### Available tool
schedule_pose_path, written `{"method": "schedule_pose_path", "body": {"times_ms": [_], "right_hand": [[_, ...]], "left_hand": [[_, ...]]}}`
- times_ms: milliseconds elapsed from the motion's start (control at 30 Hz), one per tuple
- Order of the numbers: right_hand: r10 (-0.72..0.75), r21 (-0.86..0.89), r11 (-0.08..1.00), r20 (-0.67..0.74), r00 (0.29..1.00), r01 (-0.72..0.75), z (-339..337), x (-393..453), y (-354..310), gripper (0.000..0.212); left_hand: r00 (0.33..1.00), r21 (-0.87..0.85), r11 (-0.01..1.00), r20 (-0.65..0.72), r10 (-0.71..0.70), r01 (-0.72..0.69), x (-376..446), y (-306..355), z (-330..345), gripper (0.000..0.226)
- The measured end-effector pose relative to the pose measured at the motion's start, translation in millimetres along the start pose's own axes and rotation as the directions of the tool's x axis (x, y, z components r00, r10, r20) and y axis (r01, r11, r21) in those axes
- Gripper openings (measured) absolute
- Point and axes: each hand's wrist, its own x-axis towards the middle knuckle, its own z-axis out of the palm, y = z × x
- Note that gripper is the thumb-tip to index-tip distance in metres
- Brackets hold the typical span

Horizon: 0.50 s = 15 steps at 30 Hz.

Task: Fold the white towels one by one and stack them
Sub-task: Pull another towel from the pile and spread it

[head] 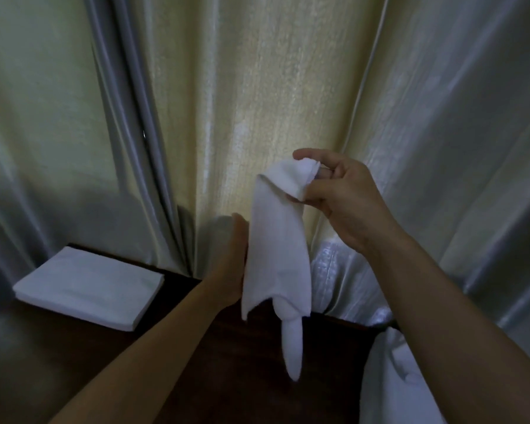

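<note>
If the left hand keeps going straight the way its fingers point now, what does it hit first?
Probably the curtain. The left hand points up and away, its fingers straight beside the hanging towel that the right hand pinches. It may brush the towel's edge first; depth is unclear.

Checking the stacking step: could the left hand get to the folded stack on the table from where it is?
Probably yes. The left hand lies open against the hanging towel, which the right hand pinches. The folded stack sits to its left on the dark table, nothing between them.
</note>
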Motion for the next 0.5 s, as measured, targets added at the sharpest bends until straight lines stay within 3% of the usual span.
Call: {"method": "schedule_pose_path", "body": {"times_ms": [67,133,200,333,500], "right_hand": [[-0.052,0.016,0.998,-0.029,0.998,0.052,-8.4,1.3,-0.4,0.051],[-0.122,-0.038,0.992,-0.075,0.990,0.119,-15.4,1.5,-1.0,0.045],[-0.167,-0.091,0.984,-0.149,0.975,0.155,-21.7,1.4,-1.2,0.037],[-0.198,-0.106,0.979,-0.269,0.943,0.175,-33.2,2.3,-2.5,0.010],[-0.134,-0.187,0.980,-0.347,0.928,0.071,-53.1,0.4,-1.7,0.026]], "left_hand": [[0.994,0.290,0.952,-0.019,0.105,-0.095,-1.2,-5.0,-9.2,0.070],[0.982,0.564,0.810,0.009,0.190,-0.162,0.3,-9.4,-19.2,0.038],[0.976,0.580,0.796,-0.008,0.219,-0.174,-1.2,-12.4,-31.1,0.016],[0.948,0.516,0.844,-0.169,0.270,-0.148,-2.8,-7.5,-57.4,0.007],[0.848,0.492,0.857,-0.379,0.371,-0.154,6.9,21.7,-90.4,0.009]]}}
